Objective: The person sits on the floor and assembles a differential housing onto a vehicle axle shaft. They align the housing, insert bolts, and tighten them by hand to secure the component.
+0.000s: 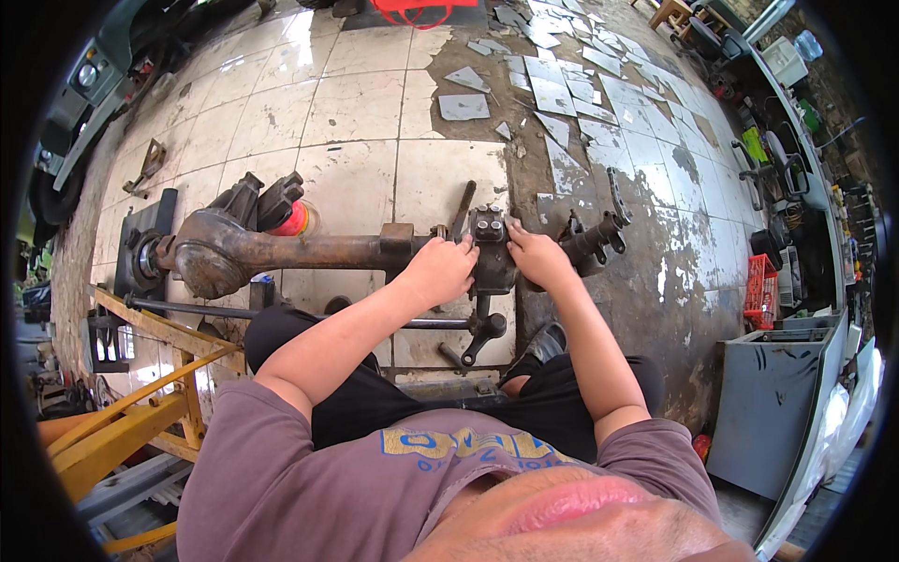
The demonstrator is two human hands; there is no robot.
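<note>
Currently sits with knees spread and both forearms stretched forward over a long rusty axle (323,252), laid crosswise from left to right on a floor of pale tiles (351,112). Touches a dark metal block (489,226) with bolt heads on top, toward the right part of the axle: with the left hand (442,272) at its left side, fingertips against the edge, and with the right hand (537,256) at its right side, fingers laid along the edge. Has the hands apart from each other, with the block between them; cannot tell gripping from mere touching in either one. Has, farther left on the axle, a round bulging housing (211,255) and, past that, a hub (143,258); just right of the right hand, a dark end piece (590,247). On the near side of the axle, has a dark rod (431,324) running crosswise, with a dark eyed arm (485,335) at its right end. At the near left, has a yellow frame (126,433); at the near right, a grey cabinet (763,412) with a red crate (760,290) beyond. At the far right, has broken tiles (552,96) scattered about.
</note>
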